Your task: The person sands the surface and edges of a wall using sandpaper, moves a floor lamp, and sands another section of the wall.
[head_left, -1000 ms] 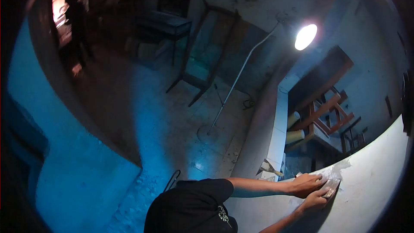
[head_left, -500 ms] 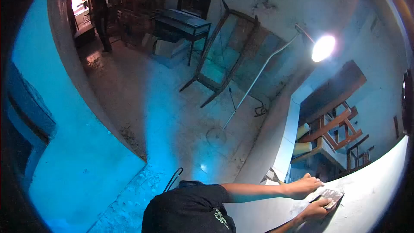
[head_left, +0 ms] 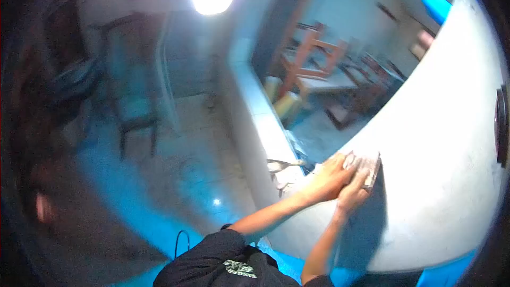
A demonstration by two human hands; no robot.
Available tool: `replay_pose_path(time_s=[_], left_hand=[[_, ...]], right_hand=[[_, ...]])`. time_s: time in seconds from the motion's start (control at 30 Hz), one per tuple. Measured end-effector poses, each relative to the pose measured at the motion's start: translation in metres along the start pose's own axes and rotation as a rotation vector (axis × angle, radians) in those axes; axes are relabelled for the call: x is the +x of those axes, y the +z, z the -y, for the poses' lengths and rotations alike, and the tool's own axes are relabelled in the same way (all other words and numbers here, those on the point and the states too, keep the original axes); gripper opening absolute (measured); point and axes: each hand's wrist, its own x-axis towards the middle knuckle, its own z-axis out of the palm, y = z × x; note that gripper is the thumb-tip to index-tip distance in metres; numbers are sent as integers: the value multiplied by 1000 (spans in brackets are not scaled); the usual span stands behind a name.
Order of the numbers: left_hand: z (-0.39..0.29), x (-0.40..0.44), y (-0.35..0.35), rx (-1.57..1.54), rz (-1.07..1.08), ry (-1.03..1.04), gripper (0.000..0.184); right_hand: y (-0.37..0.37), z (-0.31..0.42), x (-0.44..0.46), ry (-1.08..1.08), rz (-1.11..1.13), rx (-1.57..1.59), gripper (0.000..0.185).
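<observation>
At four o'clock, against the white wall (head_left: 425, 180), the right hand (head_left: 353, 194) grips a flat plate (head_left: 374, 171), fingers bent round it (the left hand (head_left: 330, 178), half open, touches it too); a scraper (head_left: 287, 164) lies toward nine.

Blk short-slv tee (head_left: 199, 259) w/ pale logo & lettering (head_left: 240, 269), partly blurred; L hand (head_left: 330, 178), R hand (head_left: 354, 193) bare.

Reaches from black sleeves toward the flat tool (head_left: 373, 172) with both bare arms. Extends the left arm (head_left: 276, 213) nearly straight, the left hand (head_left: 330, 179) palm down at the tool's near side, fingers pointing toward it. Angles the right forearm (head_left: 328, 242) up from below the tool, the right hand (head_left: 353, 194) close against the left, fingers lying over the tool.
</observation>
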Motion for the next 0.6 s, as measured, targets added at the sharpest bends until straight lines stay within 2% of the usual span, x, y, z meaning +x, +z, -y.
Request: replay_pose_path(time_s=[0.03,0.07,0.1,0.13,0.23,0.33,0.43,0.47,0.57,0.6], left_hand=[[11,1,13,11,-57,123,40],[22,-2,26,80,-13,200,47],[6,6,16,164,-28,174,47],[-1,8,14,185,-69,152,46],[3,4,25,229,-111,144,47],[-9,-8,26,79,-79,15,46],[-22,4,14,33,-92,-30,43],[-13,8,14,79,-79,11,46],[-12,9,9,69,-28,4,48],[-19,4,5,36,22,-84,49]], right_hand=[[-4,-16,6,-118,-11,-112,33],[-4,-16,9,-108,-17,-152,30],[-2,4,14,-130,4,-232,28],[-4,-7,15,-168,17,-154,27],[-7,1,14,-339,30,-266,25],[-18,-11,5,-412,-13,-358,25],[-17,0,18,-415,61,-279,27],[-12,10,20,-345,72,-271,28],[-13,5,18,-367,55,-294,30],[-14,5,15,-362,64,-270,30]])
